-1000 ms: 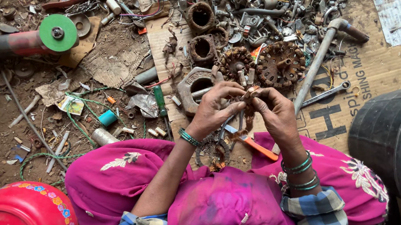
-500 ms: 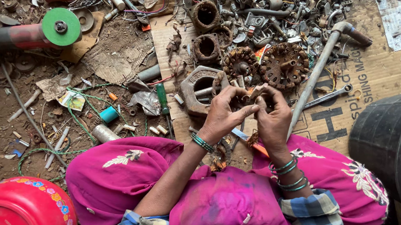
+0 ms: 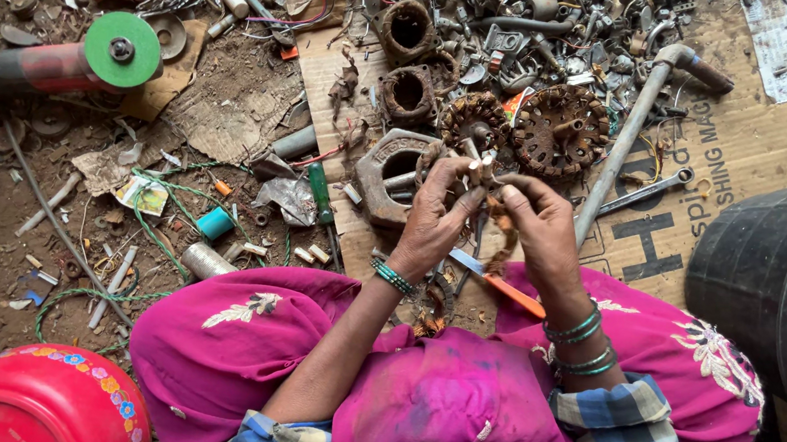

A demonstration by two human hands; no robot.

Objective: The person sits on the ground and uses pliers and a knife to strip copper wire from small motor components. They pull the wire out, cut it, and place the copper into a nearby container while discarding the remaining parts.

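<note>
On brown printed cardboard (image 3: 719,140), both hands, left (image 3: 433,221) and right (image 3: 541,228), pinch a rusty wire coil (image 3: 498,213).

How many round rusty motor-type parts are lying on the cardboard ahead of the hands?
4: two ring-shaped housings, upper one and lower one, then a copper-wound core and a toothed rotor to its right. More may be buried in the scrap pile beyond.
</note>
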